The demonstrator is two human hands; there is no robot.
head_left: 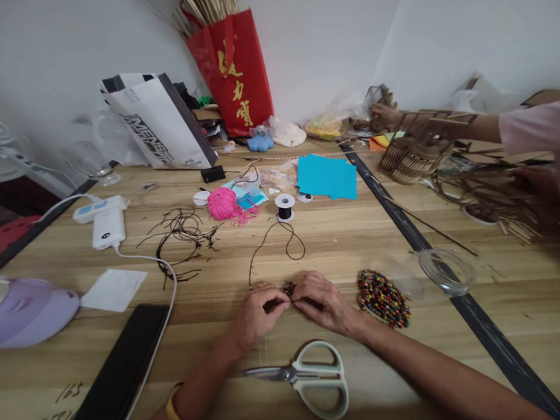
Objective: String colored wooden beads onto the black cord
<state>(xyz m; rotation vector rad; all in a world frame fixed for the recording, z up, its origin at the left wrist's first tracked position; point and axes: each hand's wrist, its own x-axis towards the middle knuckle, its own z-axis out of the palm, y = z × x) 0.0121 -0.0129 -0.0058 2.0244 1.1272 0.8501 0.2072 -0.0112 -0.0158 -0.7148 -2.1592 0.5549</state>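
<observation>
Cord (304, 246) lies in a loose loop between the spool (284, 210) and the left hand (258, 312), with no cut visible along that run. Small dark beads (289, 288) sit gathered just beyond the pinch; judged from this, work is partly done, with cord left on the spool and a bead pile (383, 299) left beside the right hand (325, 304). From where I stand, each hand is closed in a thumb-and-finger pinch on a thin strand, apparently cord. Scissors (291, 373) lie unheld, nearer than both hands.

On my feed, pink yarn (222, 203) and blue sheets (328, 176) lay beyond the fingers (309, 288); a red bag (235, 75) stood farther off.
</observation>
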